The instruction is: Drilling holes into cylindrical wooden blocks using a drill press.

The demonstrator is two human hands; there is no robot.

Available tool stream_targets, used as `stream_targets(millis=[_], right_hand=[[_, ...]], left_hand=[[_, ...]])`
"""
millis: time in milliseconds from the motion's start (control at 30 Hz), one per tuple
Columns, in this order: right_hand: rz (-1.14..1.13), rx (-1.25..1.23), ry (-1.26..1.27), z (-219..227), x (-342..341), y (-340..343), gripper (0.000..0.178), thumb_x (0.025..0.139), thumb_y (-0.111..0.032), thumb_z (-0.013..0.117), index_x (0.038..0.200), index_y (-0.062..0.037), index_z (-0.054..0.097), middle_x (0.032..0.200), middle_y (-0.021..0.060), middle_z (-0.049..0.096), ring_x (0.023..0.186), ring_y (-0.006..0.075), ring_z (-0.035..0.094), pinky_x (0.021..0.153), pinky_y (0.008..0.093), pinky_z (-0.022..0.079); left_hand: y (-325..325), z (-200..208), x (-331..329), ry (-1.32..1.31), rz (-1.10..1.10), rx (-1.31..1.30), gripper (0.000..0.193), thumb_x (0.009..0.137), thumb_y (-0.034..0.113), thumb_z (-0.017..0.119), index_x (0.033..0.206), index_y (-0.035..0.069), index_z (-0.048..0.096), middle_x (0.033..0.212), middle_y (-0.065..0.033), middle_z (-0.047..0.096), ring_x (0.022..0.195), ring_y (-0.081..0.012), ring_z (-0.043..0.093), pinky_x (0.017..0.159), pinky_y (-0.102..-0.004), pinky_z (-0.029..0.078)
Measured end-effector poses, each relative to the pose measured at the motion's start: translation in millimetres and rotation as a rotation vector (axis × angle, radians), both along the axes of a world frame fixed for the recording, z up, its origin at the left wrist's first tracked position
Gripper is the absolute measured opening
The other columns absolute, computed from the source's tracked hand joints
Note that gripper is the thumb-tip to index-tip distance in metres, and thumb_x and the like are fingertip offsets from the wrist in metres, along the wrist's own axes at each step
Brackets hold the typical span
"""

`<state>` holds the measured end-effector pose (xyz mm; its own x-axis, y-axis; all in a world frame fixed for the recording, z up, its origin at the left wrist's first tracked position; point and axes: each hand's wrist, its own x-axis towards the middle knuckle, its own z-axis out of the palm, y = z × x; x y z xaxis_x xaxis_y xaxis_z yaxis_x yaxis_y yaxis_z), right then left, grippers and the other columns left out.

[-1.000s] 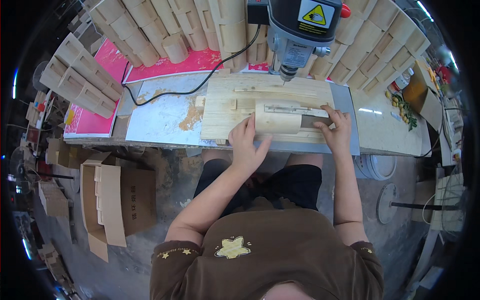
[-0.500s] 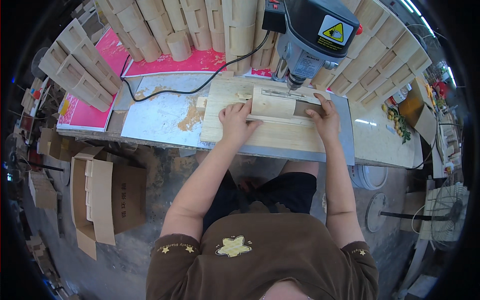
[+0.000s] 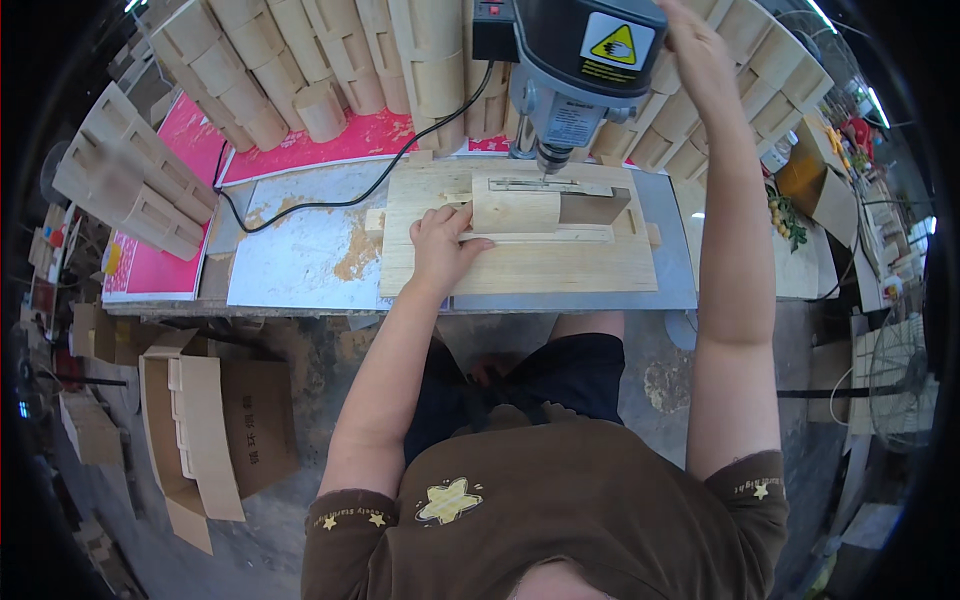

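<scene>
My left hand (image 3: 440, 245) grips the left end of a pale wooden block (image 3: 515, 212), thumb on its front side. The block lies in a flat wooden jig board (image 3: 520, 268) on the bench, right below the bit (image 3: 546, 166) of a grey drill press (image 3: 585, 50). To the block's right the jig slot (image 3: 595, 208) is open and dark. My right hand (image 3: 700, 50) is raised beside the right flank of the drill head, at the picture's top edge. Its fingers are turned away, so what it holds is hidden.
The jig rests on a dusty metal sheet (image 3: 300, 260) with sawdust on it. A black cable (image 3: 330, 203) runs across to the drill. Curved wooden parts (image 3: 260, 60) are stacked behind and at left (image 3: 130, 190) on pink sheets (image 3: 290, 150). A cardboard box (image 3: 215, 430) stands on the floor at left.
My right hand left the block's right end and rose to the drill head's side. My left hand shifted onto the block's left end. The view moved closer to the bench.
</scene>
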<state>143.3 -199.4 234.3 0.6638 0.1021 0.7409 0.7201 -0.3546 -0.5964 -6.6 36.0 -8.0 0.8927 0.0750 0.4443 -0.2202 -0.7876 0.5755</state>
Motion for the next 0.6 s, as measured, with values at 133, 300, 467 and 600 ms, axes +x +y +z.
stream_targets(millis=[133,300,467,600], right_hand=[[-0.293,-0.283,0.332,13,-35,18,0.031,0.091,-0.028,0.051,0.088,0.0013,0.061,0.071,0.0135,0.060,0.070,0.0132,0.057,0.065,0.0297,0.045],[-0.436,-0.433,-0.196,-11,-81,-2,0.024,0.087,-0.026,0.056,0.076,-0.0043,0.058,0.063,0.0104,0.055,0.056,0.0270,0.054,0.051,0.0367,0.040],[-0.335,-0.214,-0.131,-56,-121,2,0.015,0.083,-0.018,0.059,0.074,-0.0061,0.059,0.063,0.0129,0.054,0.058,0.0307,0.056,0.051,0.0375,0.042],[-0.343,-0.133,-0.234,-83,-124,-4,0.009,0.080,-0.008,0.061,0.087,-0.0032,0.064,0.066,0.0128,0.057,0.057,0.0288,0.056,0.052,0.0368,0.042]], left_hand=[[5,1,-4,0.087,-0.009,0.025,0.057,0.062,0.028,0.078,0.115,0.014,0.061,0.082,-0.0010,0.056,0.089,-0.0220,0.052,0.083,-0.0385,0.031],[4,3,0,0.092,-0.019,0.016,0.054,0.062,0.027,0.078,0.112,0.014,0.062,0.080,-0.0015,0.055,0.088,-0.0222,0.052,0.082,-0.0385,0.032],[9,-4,8,0.017,-0.083,-0.052,0.046,0.060,0.026,0.079,0.101,0.010,0.064,0.078,-0.0030,0.055,0.083,-0.0238,0.054,0.078,-0.0386,0.035],[-1,3,11,-0.083,-0.095,-0.071,0.033,0.057,0.020,0.080,0.071,0.002,0.057,0.072,-0.0115,0.053,0.070,-0.0329,0.052,0.061,-0.0409,0.040]])
